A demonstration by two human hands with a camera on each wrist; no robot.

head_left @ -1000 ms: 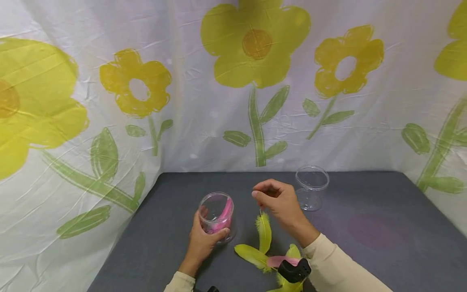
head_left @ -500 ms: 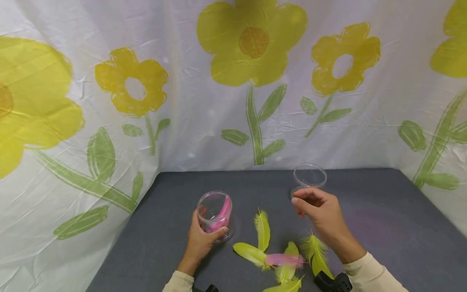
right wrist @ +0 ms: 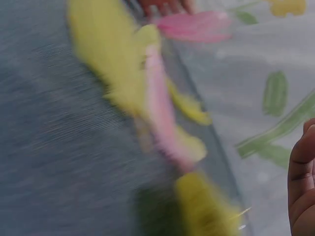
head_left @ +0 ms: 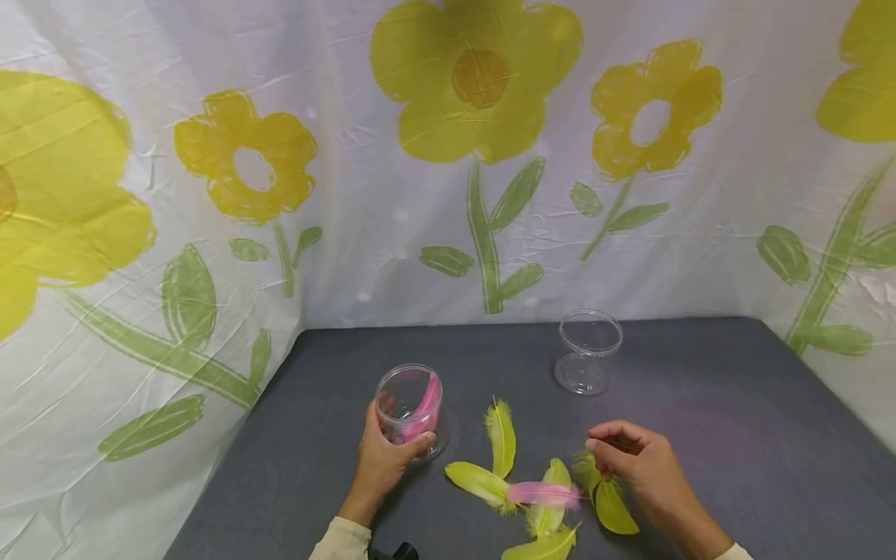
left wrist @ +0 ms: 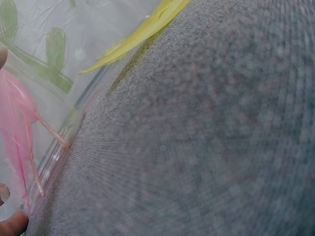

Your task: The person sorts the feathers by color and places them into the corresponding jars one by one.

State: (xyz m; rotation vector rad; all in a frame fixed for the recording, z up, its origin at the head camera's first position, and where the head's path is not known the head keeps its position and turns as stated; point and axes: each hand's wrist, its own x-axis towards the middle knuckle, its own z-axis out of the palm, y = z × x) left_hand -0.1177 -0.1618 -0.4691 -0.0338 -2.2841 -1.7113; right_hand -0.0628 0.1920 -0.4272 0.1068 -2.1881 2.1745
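My left hand (head_left: 381, 459) grips a clear plastic jar (head_left: 399, 395), thumb on its near side. Pink feathers (head_left: 423, 408) stand inside, their quills resting at the bottom in the left wrist view. Right of the jar, several yellow feathers (head_left: 502, 439) lie loose on the dark table, with one pink feather (head_left: 535, 494) across a yellow one. My right hand (head_left: 647, 470) hovers over the rightmost yellow feather (head_left: 616, 509), fingers loosely bent and thumb near the fingertips. In the right wrist view nothing shows between its fingers (right wrist: 301, 182), and that feather's quill lies apart from them.
A second clear container (head_left: 584, 373) with a wide rim stands at the back right of the dark table (head_left: 315, 365). Behind and beside the table hangs a white cloth (head_left: 371, 233) printed with yellow flowers.
My right hand has moved from above the upright-lying yellow feather to the right, then down towards the rightmost yellow feather. My left hand keeps holding the jar in place.
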